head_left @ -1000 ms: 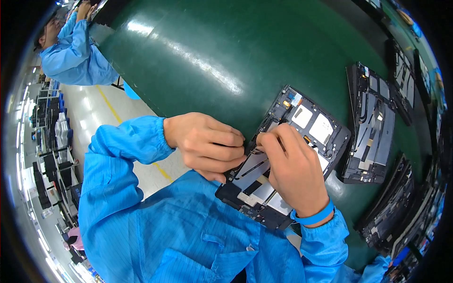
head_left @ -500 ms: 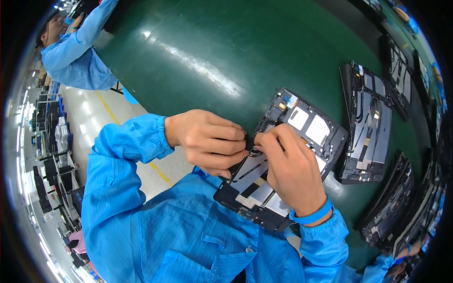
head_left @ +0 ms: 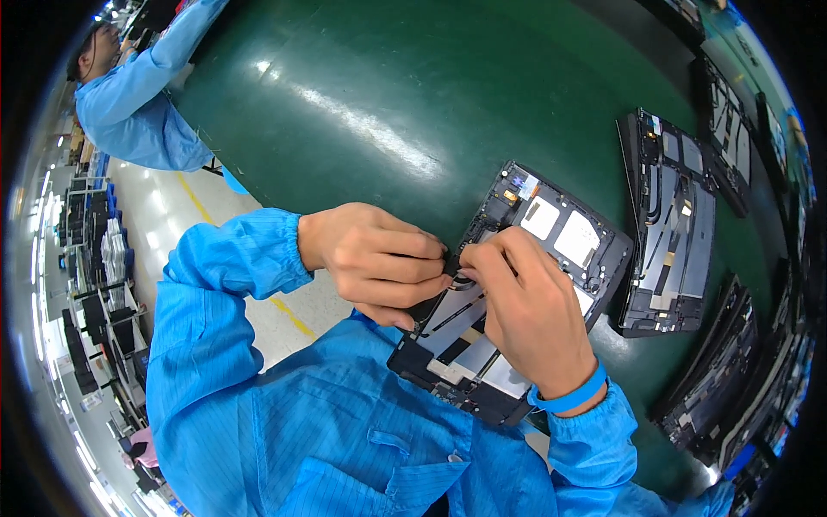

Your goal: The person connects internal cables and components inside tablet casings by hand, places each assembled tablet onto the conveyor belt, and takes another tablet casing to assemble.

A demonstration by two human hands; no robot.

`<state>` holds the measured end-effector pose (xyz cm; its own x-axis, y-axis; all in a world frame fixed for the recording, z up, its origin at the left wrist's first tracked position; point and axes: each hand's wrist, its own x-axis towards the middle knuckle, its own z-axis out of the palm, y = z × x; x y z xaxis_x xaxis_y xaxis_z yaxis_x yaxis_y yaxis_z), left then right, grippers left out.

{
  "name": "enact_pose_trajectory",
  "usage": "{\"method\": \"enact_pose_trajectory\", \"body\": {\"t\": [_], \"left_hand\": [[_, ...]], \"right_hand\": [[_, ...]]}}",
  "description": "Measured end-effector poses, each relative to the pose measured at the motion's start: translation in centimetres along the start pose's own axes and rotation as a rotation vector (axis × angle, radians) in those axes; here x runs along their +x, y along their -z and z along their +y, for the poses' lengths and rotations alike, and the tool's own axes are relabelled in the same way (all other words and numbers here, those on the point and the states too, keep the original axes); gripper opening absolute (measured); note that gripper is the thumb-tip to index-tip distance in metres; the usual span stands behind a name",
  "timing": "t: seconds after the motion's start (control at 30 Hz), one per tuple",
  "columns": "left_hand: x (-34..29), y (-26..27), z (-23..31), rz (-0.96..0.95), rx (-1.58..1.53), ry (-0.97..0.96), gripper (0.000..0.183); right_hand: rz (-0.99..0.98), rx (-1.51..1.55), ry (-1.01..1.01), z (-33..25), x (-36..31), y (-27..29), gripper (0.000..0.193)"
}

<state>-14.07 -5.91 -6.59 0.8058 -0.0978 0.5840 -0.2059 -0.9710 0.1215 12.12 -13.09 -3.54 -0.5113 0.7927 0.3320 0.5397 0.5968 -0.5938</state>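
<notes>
An opened tablet (head_left: 564, 211) lies tilted in front of me, its inside up, with pale metal plates, white patches and black cables showing. My left hand (head_left: 379, 263) is closed at the tablet's left edge, fingers curled and fingertips against the rim. Pressed close to those fingertips, my right hand (head_left: 534, 306) pinches at a thin black cable (head_left: 462, 281) along the same edge. Its fingers hide part of the tablet's middle, and the exact pinch point is mostly covered. A blue band (head_left: 568, 396) circles my right wrist.
To the right, similar opened tablets (head_left: 676, 233) lie on the green table (head_left: 362, 77), with more stacked tablets (head_left: 711, 370) nearer me. Another person in blue (head_left: 142, 108) is at the far left, beside the aisle floor (head_left: 142, 207). Shelving (head_left: 95, 284) lines the left.
Both hands have shifted very slightly left together with the tablet, keeping their grip at its left edge. At the lower right, another person's hand has left the stacked tablets.
</notes>
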Motion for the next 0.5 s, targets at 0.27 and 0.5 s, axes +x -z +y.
{"method": "enact_pose_trajectory", "body": {"t": [0.27,0.5], "left_hand": [[0.23,0.12,-0.24,0.012,-0.009,-0.005,0.041],[0.35,0.41,-0.46,-0.001,-0.034,-0.020,0.038]], "right_hand": [[0.004,0.027,-0.016,0.13,-0.07,-0.09,0.025],[-0.008,0.033,-0.024,0.23,0.01,-0.08,0.026]]}}
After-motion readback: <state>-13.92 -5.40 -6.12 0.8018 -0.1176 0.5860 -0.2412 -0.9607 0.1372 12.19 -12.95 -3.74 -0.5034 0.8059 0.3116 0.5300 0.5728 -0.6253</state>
